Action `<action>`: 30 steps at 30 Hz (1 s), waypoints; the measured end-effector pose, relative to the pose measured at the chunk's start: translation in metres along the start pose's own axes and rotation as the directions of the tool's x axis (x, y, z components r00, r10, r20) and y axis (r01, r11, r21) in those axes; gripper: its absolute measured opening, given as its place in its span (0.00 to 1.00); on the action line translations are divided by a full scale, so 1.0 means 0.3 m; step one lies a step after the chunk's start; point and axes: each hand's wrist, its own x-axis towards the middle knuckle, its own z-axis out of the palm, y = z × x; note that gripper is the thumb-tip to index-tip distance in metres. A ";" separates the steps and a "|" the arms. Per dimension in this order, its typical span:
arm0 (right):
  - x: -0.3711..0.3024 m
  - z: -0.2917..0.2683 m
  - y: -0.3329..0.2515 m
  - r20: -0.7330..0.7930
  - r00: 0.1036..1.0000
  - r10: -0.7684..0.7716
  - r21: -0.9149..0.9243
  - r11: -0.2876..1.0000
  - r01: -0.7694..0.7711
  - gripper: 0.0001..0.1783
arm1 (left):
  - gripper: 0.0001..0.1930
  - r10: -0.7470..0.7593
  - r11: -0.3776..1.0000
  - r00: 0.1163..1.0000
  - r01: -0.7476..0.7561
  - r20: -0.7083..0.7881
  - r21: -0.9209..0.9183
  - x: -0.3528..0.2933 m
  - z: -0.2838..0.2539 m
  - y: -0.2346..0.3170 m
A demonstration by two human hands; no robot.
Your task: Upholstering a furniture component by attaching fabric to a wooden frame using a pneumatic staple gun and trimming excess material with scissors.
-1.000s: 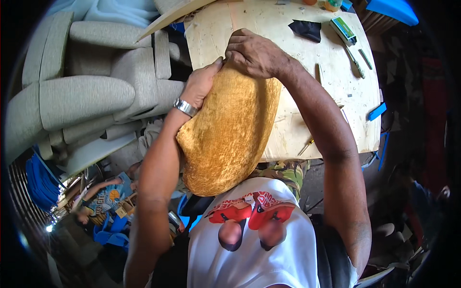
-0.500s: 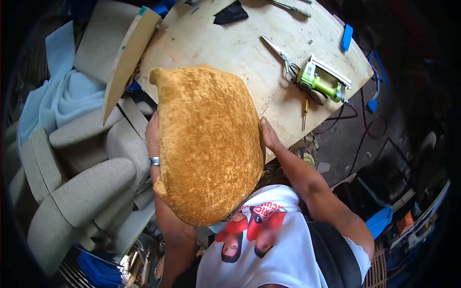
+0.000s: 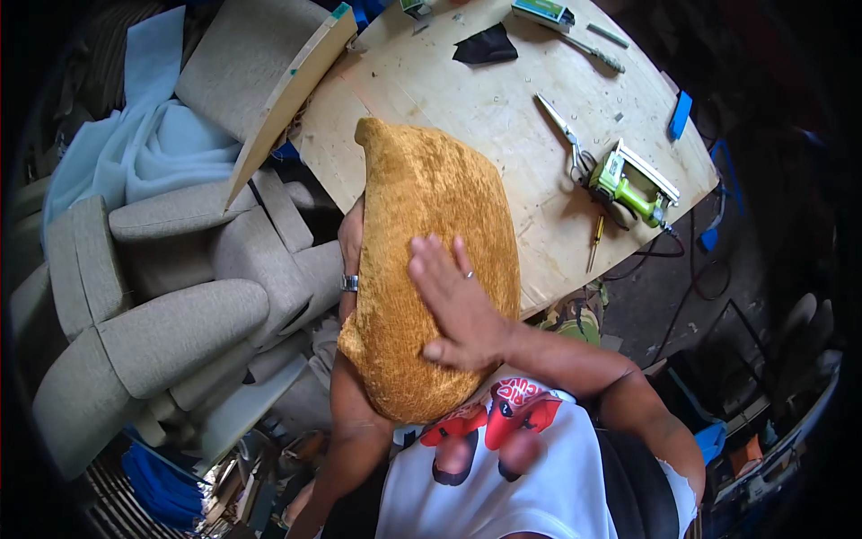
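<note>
Spreading flat, the right hand (image 3: 460,310) is touching one gold cushion (image 3: 438,193); the left hand (image 3: 353,237) is half hiding behind it, hold unclear.

Red lettering (image 3: 518,393) on white shirt (image 3: 566,463)

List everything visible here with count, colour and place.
cushion: 1, gold, centre
table: 1, pale wood, ahead
scissors: 1, silver, tabletop right
power tool: 1, green, beside scissors
screwdriver: 1, yellow, near power tool
fabric scrap: 1, black, far tabletop
strip: 1, blue, table's right edge
box: at least 1, green, far edge
board: 1, tan, table's left edge
padding: uncounted, whitish, upper left
upholstered furniture: uncounted, grey, left
shirt: 1, white, bottom centre
left hand: 1, silver watch, partly behind cushion
right hand: 1, silver ring, over cushion
</note>
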 end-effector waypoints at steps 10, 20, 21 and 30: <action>0.505 -0.150 0.223 0.242 0.889 -0.389 -0.216 0.871 0.440 0.29 | 0.17 0.106 0.955 0.980 -0.053 0.169 -0.290 0.008 -0.075 0.021; 0.349 -0.221 0.104 0.342 0.867 -0.362 -0.072 0.910 0.408 0.28 | 0.18 0.345 0.937 0.923 -0.330 0.169 -0.113 -0.151 -0.259 -0.056; 0.399 -0.240 0.121 0.397 0.835 -0.381 -0.131 0.877 0.462 0.28 | 0.18 0.361 0.933 0.919 -0.355 0.161 -0.067 -0.137 -0.247 -0.054; 0.727 -0.266 0.190 0.590 0.768 -0.248 -0.418 0.720 0.554 0.22 | 0.18 0.439 0.774 0.873 -0.487 0.212 0.404 -0.165 -0.221 -0.108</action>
